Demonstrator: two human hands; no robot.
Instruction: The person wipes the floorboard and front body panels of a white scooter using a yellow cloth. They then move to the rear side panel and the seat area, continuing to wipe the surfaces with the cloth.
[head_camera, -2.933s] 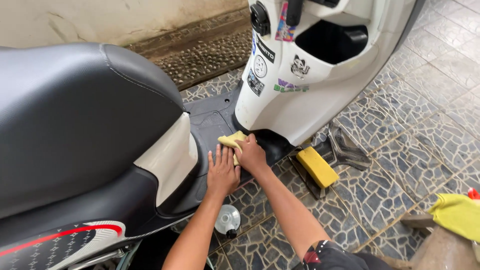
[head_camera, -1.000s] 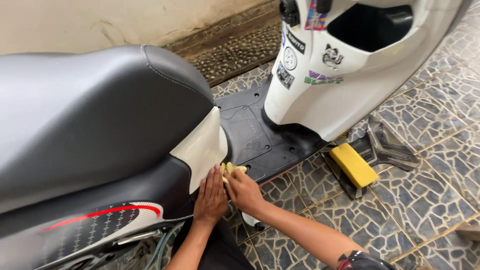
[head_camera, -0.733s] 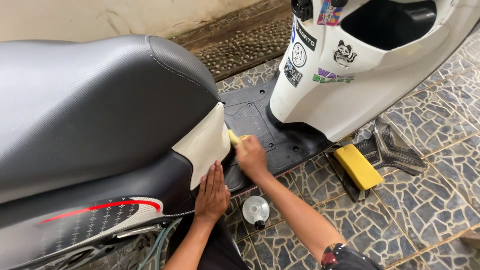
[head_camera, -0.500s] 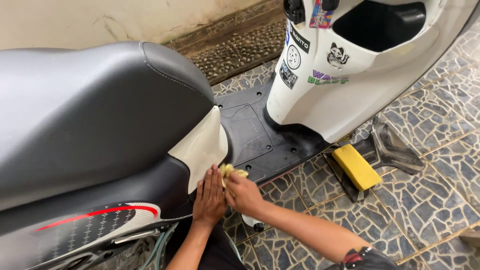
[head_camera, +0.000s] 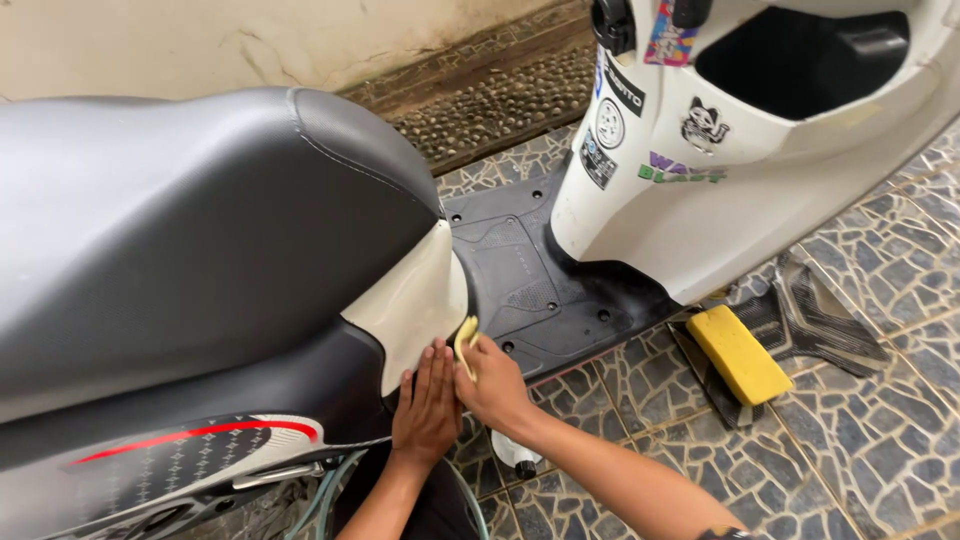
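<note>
A scooter with a grey-black seat (head_camera: 190, 230) and white front body (head_camera: 740, 190) stands before me. My right hand (head_camera: 492, 378) grips a small yellow cloth (head_camera: 465, 336) and presses it against the dark footboard (head_camera: 530, 290) where it meets the cream panel (head_camera: 415, 310) under the seat. My left hand (head_camera: 427, 408) lies flat, fingers together, on the lower edge of that panel, right beside the right hand.
A yellow sponge (head_camera: 738, 353) lies on a black rubber mat (head_camera: 810, 320) on the stone-tile floor (head_camera: 860, 440) at right. A small clear bottle (head_camera: 516, 455) lies on the floor under my right forearm. A green hose (head_camera: 335, 490) curls at the bottom. A pebble strip (head_camera: 500, 90) runs along the wall.
My right hand has been sliding the yellow cloth back and forth along the footboard edge by the cream panel. The left hand stays braced on the panel. The view has shifted slightly.
</note>
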